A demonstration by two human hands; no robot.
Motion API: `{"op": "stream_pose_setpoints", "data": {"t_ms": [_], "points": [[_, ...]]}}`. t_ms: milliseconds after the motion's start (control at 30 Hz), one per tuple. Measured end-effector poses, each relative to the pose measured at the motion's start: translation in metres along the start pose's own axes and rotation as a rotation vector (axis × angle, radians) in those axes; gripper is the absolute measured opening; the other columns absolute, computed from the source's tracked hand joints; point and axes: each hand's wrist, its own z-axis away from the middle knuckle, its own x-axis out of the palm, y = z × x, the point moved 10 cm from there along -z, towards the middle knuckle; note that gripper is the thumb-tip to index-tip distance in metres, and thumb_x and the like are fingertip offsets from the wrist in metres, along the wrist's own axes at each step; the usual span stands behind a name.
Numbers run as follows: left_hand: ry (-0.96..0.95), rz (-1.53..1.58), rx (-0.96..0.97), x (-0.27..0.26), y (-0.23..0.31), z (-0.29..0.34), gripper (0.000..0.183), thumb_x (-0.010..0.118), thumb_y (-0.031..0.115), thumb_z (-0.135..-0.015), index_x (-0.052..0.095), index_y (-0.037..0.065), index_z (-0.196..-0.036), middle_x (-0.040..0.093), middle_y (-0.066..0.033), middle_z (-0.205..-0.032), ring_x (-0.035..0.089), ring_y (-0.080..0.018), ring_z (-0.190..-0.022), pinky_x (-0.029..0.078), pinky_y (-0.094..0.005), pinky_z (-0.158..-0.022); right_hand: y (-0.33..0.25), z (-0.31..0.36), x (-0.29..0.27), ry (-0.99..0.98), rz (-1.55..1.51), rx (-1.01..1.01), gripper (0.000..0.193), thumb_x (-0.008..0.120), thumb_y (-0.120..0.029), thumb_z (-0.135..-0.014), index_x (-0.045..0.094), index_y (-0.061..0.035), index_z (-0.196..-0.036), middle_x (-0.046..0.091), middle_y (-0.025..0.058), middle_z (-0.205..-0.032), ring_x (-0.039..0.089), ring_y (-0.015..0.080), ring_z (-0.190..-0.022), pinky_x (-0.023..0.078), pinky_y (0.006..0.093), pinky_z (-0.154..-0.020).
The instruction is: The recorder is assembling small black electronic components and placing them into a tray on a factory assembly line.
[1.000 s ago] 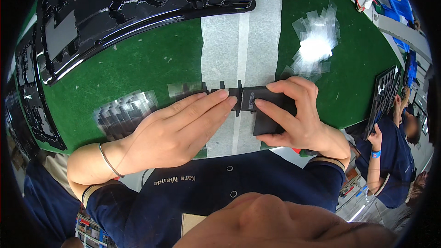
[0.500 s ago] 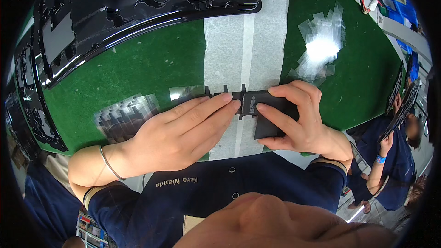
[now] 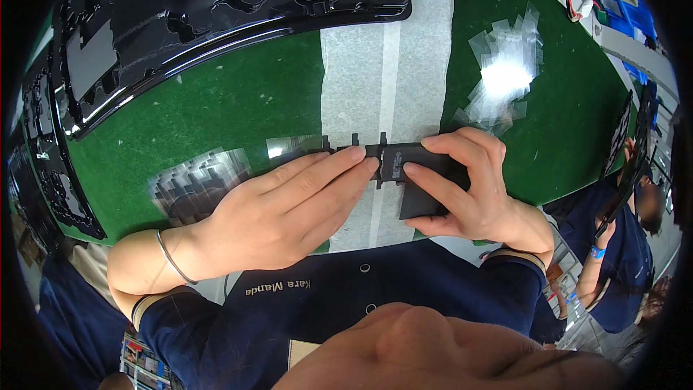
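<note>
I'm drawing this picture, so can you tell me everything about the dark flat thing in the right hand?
The dark slab looks flat and matte, with straight edges, a step at its left side and small pale marks near there. It lies over the white strip, and the right hand grips and partly hides it. I can't tell its material or whether it's one piece.

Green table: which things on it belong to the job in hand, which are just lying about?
Apparently in use:
flat black rectangular block, held by the right hand
black tabbed part under the left hand

Seemingly lying about:
fanned clear films, left
heaped clear films, right
large glossy black tray
</note>
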Motion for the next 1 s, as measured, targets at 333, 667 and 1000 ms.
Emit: {"op": "stream_pose_setpoints", "data": {"t_ms": [333, 667, 1000], "points": [[-0.031, -0.016, 0.005, 0.0018, -0.0001, 0.0023, 0.03, 0.053, 0.009, -0.067, 0.06, -0.005, -0.093, 0.054, -0.0139, -0.113, 0.05, -0.0261, -0.109, 0.046, -0.0312, -0.086, -0.0012, -0.0012, 0.0015, -0.021, 0.003, 0.008, 0.053, 0.071, -0.038, -0.059, 0.061, -0.0072, -0.1, 0.049, 0.0148, -0.107, 0.045, 0.0299, -0.092, 0.035, 0.0381, -0.078], [-0.042, -0.005, 0.009, 0.0015, -0.001, 0.0038, 0.034, 0.052, 0.011, -0.067, 0.06, -0.005, -0.095, 0.052, -0.0133, -0.115, 0.048, -0.0248, -0.111, 0.043, -0.0306, -0.09, -0.0028, -0.0019, 0.0011, -0.009, -0.001, 0.004, 0.053, 0.071, -0.038, -0.057, 0.061, -0.0067, -0.099, 0.049, 0.0152, -0.107, 0.045, 0.0299, -0.092, 0.035, 0.0384, -0.077], [-0.052, -0.013, 0.013, 0.0018, -0.0013, 0.0031, 0.034, 0.052, 0.011, -0.066, 0.06, -0.005, -0.095, 0.051, -0.0134, -0.117, 0.048, -0.0247, -0.112, 0.042, -0.0308, -0.092, 0.0001, -0.0017, -0.0003, 0.003, -0.029, 0.035, 0.049, 0.066, -0.034, -0.06, 0.062, -0.0086, -0.102, 0.049, 0.0116, -0.11, 0.044, 0.0273, -0.094, 0.033, 0.0362, -0.078]]}}
